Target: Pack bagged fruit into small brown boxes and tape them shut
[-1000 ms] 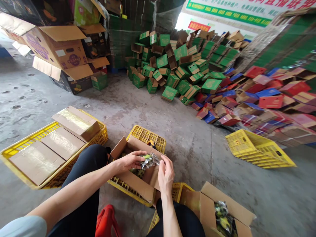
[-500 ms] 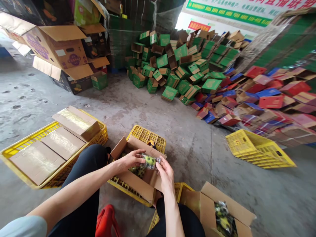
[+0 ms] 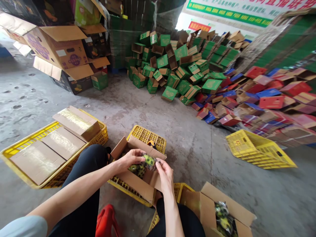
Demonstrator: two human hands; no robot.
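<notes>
Both hands meet over an open cardboard box (image 3: 134, 184) that rests on a yellow plastic crate (image 3: 145, 134) between my knees. My left hand (image 3: 130, 157) and my right hand (image 3: 165, 173) each grip one end of a small green-and-black packet in clear wrap (image 3: 149, 161), held just above the box. More such packets (image 3: 137, 170) lie inside the box beneath it.
A yellow crate (image 3: 14, 149) with three taped cartons (image 3: 63, 142) sits at my left. A second open box (image 3: 209, 205) of packets stands at lower right on another crate. A tipped yellow crate (image 3: 259, 149) lies right. Heaps of green boxes (image 3: 172, 65) and red and blue boxes (image 3: 259, 98) fill the back.
My right hand closed in from beside the packet and took hold of its right end. The packet sank slightly toward the box; my left hand stayed put.
</notes>
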